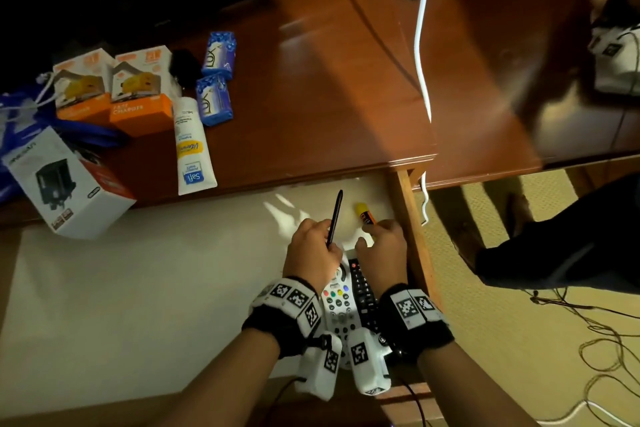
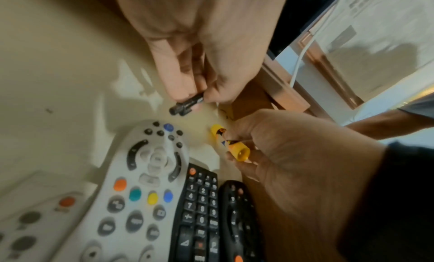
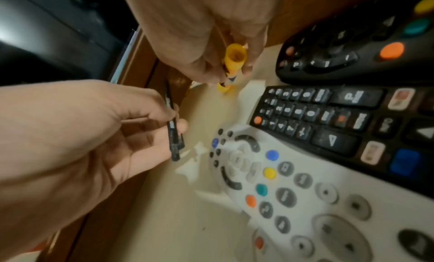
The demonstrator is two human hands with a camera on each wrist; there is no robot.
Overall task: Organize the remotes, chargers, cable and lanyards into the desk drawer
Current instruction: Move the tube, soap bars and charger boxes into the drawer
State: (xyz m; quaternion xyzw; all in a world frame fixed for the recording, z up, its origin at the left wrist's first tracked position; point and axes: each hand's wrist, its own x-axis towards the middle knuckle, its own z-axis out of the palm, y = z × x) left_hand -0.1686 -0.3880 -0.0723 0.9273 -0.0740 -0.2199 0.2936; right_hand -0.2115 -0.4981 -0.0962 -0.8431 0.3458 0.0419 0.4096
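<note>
While the charger boxes [image 1: 114, 90] and blue lanyards [image 1: 93, 137] remain on the worktop [image 1: 311, 97], the left hand [image 1: 313, 250] pinches a black pen [image 1: 335, 215], remotes [image 1: 346, 302] lie in the drawer [image 1: 138, 270], and the right hand [image 1: 384, 246] grips a yellow glue stick [image 1: 365, 213].

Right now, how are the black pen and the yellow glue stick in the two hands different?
The pen is long, thin and black; the glue stick is short, thick and yellow with an orange label. The left hand holds the pen, while the right hand holds the glue stick. The pen sticks out far beyond its fingers; the glue stick shows only a short end. Both are over the open drawer, near the remotes.
</note>
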